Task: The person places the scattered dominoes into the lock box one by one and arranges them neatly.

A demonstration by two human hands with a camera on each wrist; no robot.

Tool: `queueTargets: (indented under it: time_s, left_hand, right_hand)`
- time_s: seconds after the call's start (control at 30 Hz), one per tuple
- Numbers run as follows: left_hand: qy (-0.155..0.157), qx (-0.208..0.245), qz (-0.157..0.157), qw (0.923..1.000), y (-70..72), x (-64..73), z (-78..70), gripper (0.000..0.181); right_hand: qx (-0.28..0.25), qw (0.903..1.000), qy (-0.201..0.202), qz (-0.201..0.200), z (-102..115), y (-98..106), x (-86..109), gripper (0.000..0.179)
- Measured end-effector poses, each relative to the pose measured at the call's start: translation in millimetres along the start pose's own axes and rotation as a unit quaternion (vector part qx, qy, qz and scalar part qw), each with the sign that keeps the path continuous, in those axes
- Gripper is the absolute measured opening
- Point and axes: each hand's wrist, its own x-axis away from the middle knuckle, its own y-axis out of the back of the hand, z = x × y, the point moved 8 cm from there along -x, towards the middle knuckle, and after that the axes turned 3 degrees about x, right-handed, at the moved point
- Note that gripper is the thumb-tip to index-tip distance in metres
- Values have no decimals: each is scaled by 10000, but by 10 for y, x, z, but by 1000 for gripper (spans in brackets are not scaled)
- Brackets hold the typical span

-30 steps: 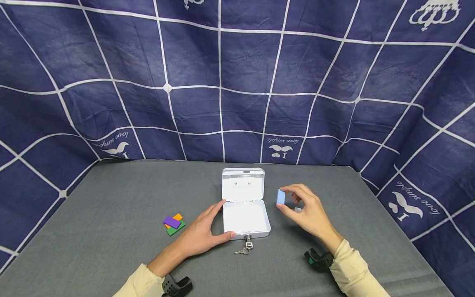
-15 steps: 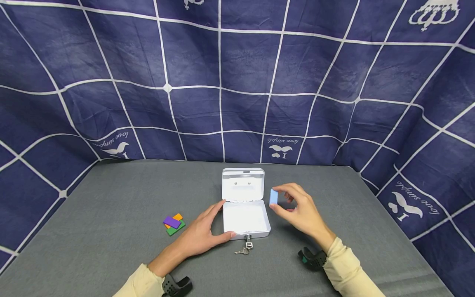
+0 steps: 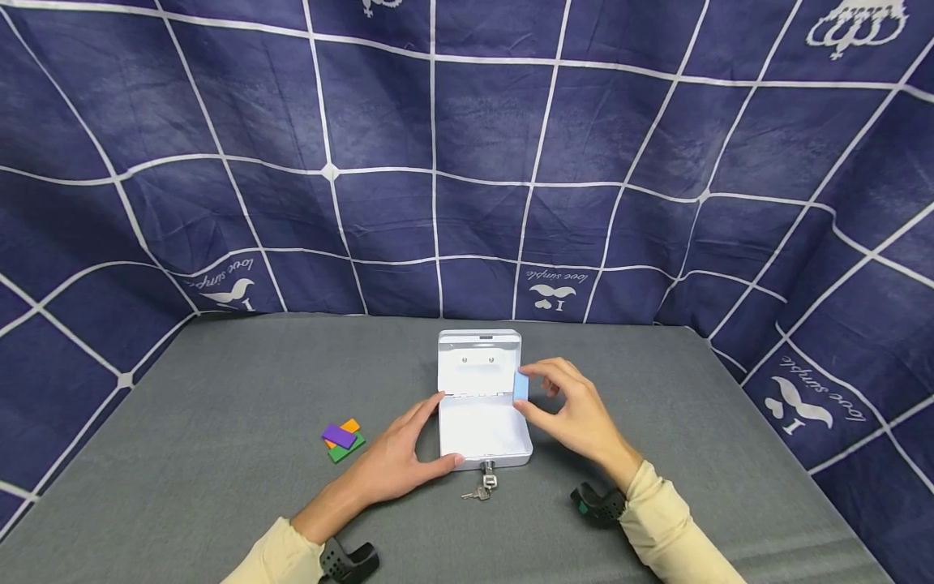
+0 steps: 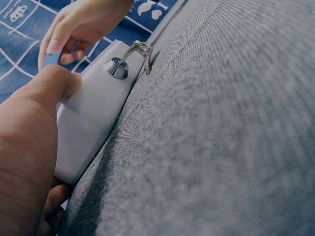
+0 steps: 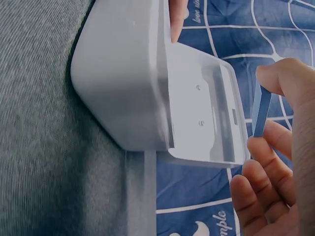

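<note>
A white metal cash box (image 3: 485, 426) lies on the grey surface with its lid (image 3: 478, 362) raised. My left hand (image 3: 397, 458) holds its left side, thumb over the front corner and fingers along the side; in the left wrist view, the hand's wrist hides part of the box. Between the thumb and fingertips of my right hand (image 3: 576, 410) is a light blue block (image 3: 520, 387), pinched upright above the box's right edge. The right wrist view shows the block (image 5: 261, 110) beside the raised lid (image 5: 202, 108), with the other fingers loosely curled.
Left of the box is a small pile with a purple block (image 3: 339, 436), a green block (image 3: 346, 451) and an orange block (image 3: 351, 426). Keys (image 3: 478, 492) hang from the lock at the box's front. A dark blue patterned cloth (image 3: 379, 211) stands behind the grey surface.
My right hand has moved left with the blue block, from beside the box to its right edge. The pale bit seen near that hand is now out of sight. My left hand stays put.
</note>
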Motion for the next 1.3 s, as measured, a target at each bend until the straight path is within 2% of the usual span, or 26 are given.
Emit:
queueTargets:
  time_s: [0.43, 1.3]
  left_hand:
    - [-48, -57, 18, 10000, 6, 8, -19, 97]
    - [-139, -18, -50, 9999, 10, 5, -14, 96]
  right_hand:
    - [-68, 9997, 162, 172, 100, -181, -67, 41]
    - [-414, 9966, 242, 669, 256, -507, -111, 41]
